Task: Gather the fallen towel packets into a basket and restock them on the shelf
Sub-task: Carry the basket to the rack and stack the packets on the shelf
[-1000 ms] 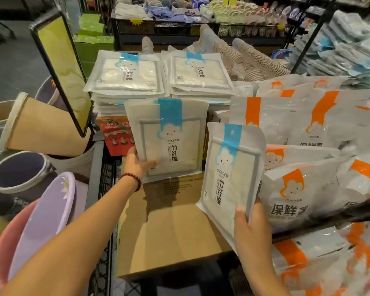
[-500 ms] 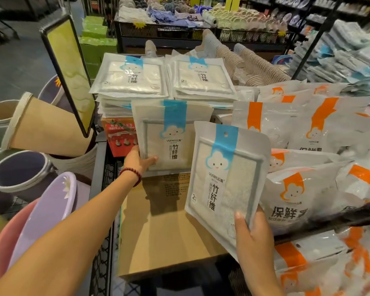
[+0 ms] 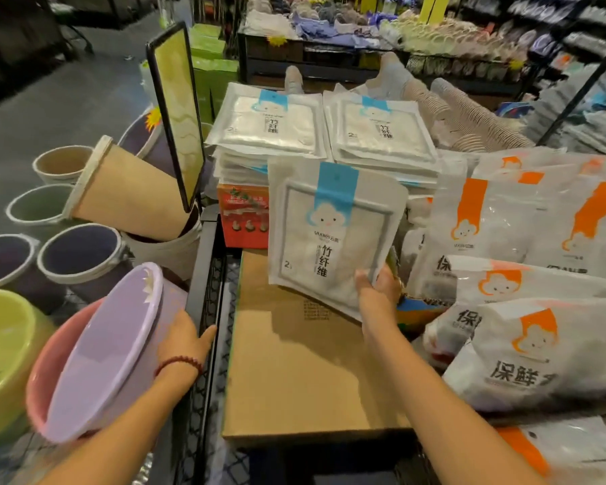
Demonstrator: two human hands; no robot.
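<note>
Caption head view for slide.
Right hand holds blue-striped white towel packet over brown cardboard box; left hand touches lilac plastic basin.

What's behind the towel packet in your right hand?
Two stacks of matching packets and, at its left edge, a red box. The held packet hides the right stack's lower front and its support.

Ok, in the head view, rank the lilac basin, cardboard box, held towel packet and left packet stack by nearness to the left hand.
1. Lilac basin, touching the left hand, on its left.
2. Cardboard box, just to its right.
3. Towel packet, ahead right, gripped by the right hand.
4. Left packet stack, farthest, at the back.
</note>
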